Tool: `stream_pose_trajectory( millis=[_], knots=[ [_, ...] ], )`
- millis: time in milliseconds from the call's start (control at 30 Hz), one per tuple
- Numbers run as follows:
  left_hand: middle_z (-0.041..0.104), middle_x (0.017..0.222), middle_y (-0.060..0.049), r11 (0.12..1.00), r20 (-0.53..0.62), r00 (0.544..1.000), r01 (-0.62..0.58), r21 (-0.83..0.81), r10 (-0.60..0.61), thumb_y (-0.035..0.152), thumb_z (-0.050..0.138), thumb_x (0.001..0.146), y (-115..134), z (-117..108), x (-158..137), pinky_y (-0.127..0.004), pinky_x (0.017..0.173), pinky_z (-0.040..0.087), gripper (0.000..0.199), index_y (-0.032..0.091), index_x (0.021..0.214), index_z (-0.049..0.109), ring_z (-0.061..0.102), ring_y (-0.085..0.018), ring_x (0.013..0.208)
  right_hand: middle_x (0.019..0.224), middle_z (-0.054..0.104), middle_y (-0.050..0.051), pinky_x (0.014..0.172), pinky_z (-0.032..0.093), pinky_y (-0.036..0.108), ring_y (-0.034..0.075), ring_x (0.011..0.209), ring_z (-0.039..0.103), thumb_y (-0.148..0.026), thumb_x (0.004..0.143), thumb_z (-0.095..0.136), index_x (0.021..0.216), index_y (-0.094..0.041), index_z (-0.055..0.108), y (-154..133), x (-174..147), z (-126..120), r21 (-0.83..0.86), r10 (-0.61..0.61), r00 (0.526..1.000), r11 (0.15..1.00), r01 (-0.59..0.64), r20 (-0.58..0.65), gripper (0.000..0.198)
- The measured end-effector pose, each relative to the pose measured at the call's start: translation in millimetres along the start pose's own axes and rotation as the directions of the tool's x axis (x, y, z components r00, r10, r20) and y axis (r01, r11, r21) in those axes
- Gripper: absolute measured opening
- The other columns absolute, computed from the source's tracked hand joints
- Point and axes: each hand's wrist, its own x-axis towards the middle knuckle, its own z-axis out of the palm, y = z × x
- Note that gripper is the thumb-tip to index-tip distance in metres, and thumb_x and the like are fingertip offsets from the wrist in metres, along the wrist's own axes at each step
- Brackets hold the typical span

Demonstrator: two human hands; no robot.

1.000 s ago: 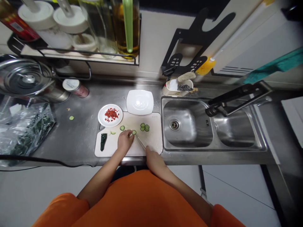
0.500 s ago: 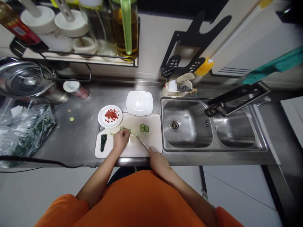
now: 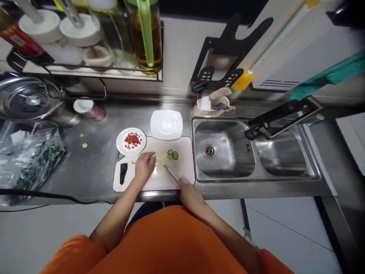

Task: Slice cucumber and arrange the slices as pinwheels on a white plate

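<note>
On the white cutting board [image 3: 182, 175], my right hand [image 3: 191, 194] is closed round the handle of a knife [image 3: 170, 174], its blade pointing up and left over the board. My left hand [image 3: 145, 166] is over the board's left half, fingers curled together; what they hold, if anything, is hidden. A small cluster of cucumber slices [image 3: 172, 155] lies right of the blade tip. At the left sits a dark green cucumber piece [image 3: 123, 173], with pale green scraps [image 3: 133, 162] between it and my left hand.
Behind the board are a plate of chopped red pieces [image 3: 118, 141] and a white dish [image 3: 166, 124]. A double steel sink [image 3: 225, 175] adjoins on the right. A plastic bag of greens [image 3: 37, 163], a tin [image 3: 89, 109] and a pot [image 3: 31, 99] stand left, beneath a seasoning rack [image 3: 94, 71].
My left hand has shifted slightly, and the green pieces that showed by its fingertips are out of sight. The knife and my right hand stay nearly still. The whole view has drifted slightly.
</note>
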Motion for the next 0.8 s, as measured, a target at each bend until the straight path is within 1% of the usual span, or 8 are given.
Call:
stream_pose_trajectory(
  millis=[67,133,233,367,533,667,800],
  knots=[
    [0.065,0.098,-0.007,0.996,0.133,0.987,-0.089,-0.027,0.092,0.025,0.054,0.081,12,13,7,-0.031,0.088,0.046,0.029,0.019,0.108,0.064,0.058,-0.019,0.094,0.089,0.064,0.011,0.065,0.039,0.026,0.023,0.089,0.062,-0.001,0.08,0.031,0.117,-0.016,0.044,0,-2,-1,0.001,0.008,1.0,1.0,-0.008,0.009,0.042],
    [0.063,0.099,-0.007,0.991,0.241,0.961,-0.131,-0.025,0.133,0.023,0.054,0.08,21,26,15,-0.032,0.087,0.047,0.032,0.02,0.111,0.063,0.058,-0.02,0.094,0.09,0.065,0.012,0.066,0.04,0.027,0.023,0.09,0.063,0.0,0.081,0.03,0.116,-0.016,0.044,1,-4,-1,-0.007,0.016,1.0,1.0,-0.016,0.006,0.042],
    [0.061,0.098,-0.007,0.988,0.326,0.934,-0.152,-0.016,0.149,0.021,0.055,0.079,28,41,22,-0.031,0.084,0.048,0.034,0.021,0.113,0.062,0.057,-0.019,0.092,0.092,0.065,0.012,0.068,0.041,0.028,0.024,0.091,0.063,0.001,0.081,0.031,0.115,-0.016,0.045,2,-5,1,-0.02,0.02,1.0,1.0,-0.02,0.004,0.041],
    [0.059,0.094,-0.006,0.985,0.35,0.923,-0.172,-0.004,0.162,0.02,0.055,0.078,29,48,24,-0.03,0.083,0.048,0.028,0.022,0.104,0.066,0.057,-0.018,0.09,0.091,0.065,0.012,0.068,0.041,0.029,0.025,0.089,0.063,0.0,0.081,0.031,0.115,-0.017,0.045,5,-4,4,-0.005,0.016,1.0,1.0,-0.016,0.003,0.04],
    [0.061,0.089,-0.005,0.984,0.324,0.93,-0.174,-0.032,0.175,0.017,0.055,0.076,29,47,24,-0.031,0.082,0.047,0.019,0.019,0.092,0.065,0.057,-0.018,0.086,0.093,0.065,0.013,0.068,0.041,0.028,0.024,0.091,0.062,0.0,0.08,0.032,0.117,-0.017,0.044,6,-5,3,-0.004,0.024,1.0,1.0,-0.024,0.018,0.042],
    [0.063,0.079,-0.004,0.986,0.326,0.931,-0.161,-0.043,0.166,0.013,0.053,0.075,33,43,23,-0.032,0.08,0.045,0.013,0.019,0.081,0.063,0.056,-0.019,0.082,0.092,0.065,0.012,0.069,0.041,0.028,0.024,0.091,0.062,-0.001,0.081,0.032,0.118,-0.017,0.043,7,-5,1,-0.009,0.014,1.0,1.0,-0.013,0.018,0.042],
    [0.062,0.075,-0.003,0.99,0.304,0.942,-0.129,-0.063,0.142,0.015,0.051,0.075,35,33,21,-0.031,0.08,0.043,0.012,0.02,0.078,0.062,0.056,-0.019,0.081,0.091,0.065,0.011,0.069,0.041,0.028,0.023,0.09,0.062,-0.001,0.082,0.032,0.118,-0.018,0.043,7,-4,0,-0.027,0.007,1.0,1.0,-0.006,0.014,0.041]
  ],
)
